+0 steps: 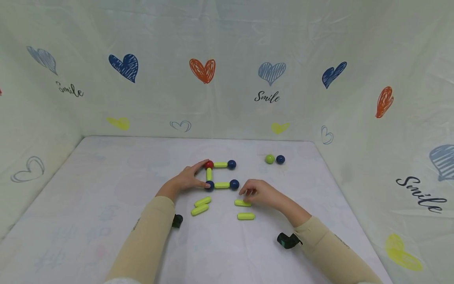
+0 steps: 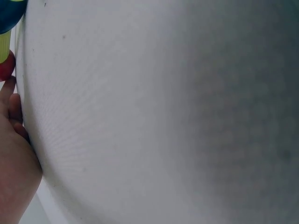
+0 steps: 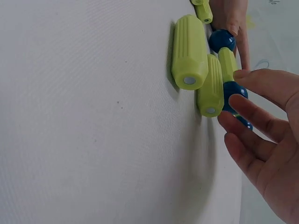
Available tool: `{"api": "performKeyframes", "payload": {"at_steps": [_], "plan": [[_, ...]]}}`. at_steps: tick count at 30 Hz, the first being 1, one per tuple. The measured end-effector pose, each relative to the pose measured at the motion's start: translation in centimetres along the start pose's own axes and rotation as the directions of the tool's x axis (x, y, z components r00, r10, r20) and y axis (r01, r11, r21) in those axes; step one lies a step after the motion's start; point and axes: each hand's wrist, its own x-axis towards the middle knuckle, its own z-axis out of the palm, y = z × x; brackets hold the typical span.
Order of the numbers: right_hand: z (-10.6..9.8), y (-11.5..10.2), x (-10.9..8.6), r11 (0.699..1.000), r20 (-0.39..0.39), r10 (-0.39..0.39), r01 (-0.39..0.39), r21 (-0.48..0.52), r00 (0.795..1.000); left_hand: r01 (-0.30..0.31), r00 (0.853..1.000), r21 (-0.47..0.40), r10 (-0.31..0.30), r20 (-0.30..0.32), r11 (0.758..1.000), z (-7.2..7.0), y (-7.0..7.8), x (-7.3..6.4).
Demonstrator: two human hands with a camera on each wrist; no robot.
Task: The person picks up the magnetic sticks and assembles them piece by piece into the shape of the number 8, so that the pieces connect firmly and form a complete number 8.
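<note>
In the head view, yellow-green magnetic rods and balls form a three-sided shape: a red ball (image 1: 209, 165), a blue ball (image 1: 210, 185) at the near-left corner, and a blue ball (image 1: 232, 164) and another blue ball (image 1: 234, 184) at the right ends. My left hand (image 1: 184, 178) holds its left side, index fingertip at the red ball and thumb on the near-left blue ball. My right hand (image 1: 263, 193) hovers by a loose rod (image 1: 242, 203), partly covering it. Its fingers (image 3: 261, 116) are loosely bent with nothing between them in the right wrist view.
Another loose rod (image 1: 246, 216) lies nearer me. Two rods (image 1: 200, 209) lie side by side below the shape's left corner. A green ball (image 1: 270, 159) and a blue ball (image 1: 280, 159) sit at the back right of the white table (image 1: 117, 173).
</note>
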Motion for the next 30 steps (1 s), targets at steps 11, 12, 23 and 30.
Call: {"api": "performKeyframes", "payload": {"at_steps": [11, 12, 23, 30], "plan": [[0.7, -0.1, 0.3, 0.999, 0.049, 0.047, -0.047, -0.012, 0.998, 0.008, 1.0, 0.005, -0.008, -0.001, 1.0, 0.0, 0.1, -0.1], [0.7, -0.1, 0.3, 0.999, 0.054, 0.049, -0.049, -0.015, 0.997, 0.011, 1.0, 0.004, -0.011, -0.001, 1.0, 0.0, 0.0, -0.1], [1.1, 0.1, 0.7, 0.997, 0.079, 0.041, -0.036, -0.061, 0.996, -0.008, 1.0, -0.002, 0.008, -0.007, 1.0, 0.1, -0.2, 0.0], [1.2, -0.1, 0.8, 0.997, 0.094, 0.04, -0.033, -0.073, 0.995, 0.0, 1.0, -0.009, 0.0, -0.009, 1.0, 0.0, -0.1, -0.1]]}}
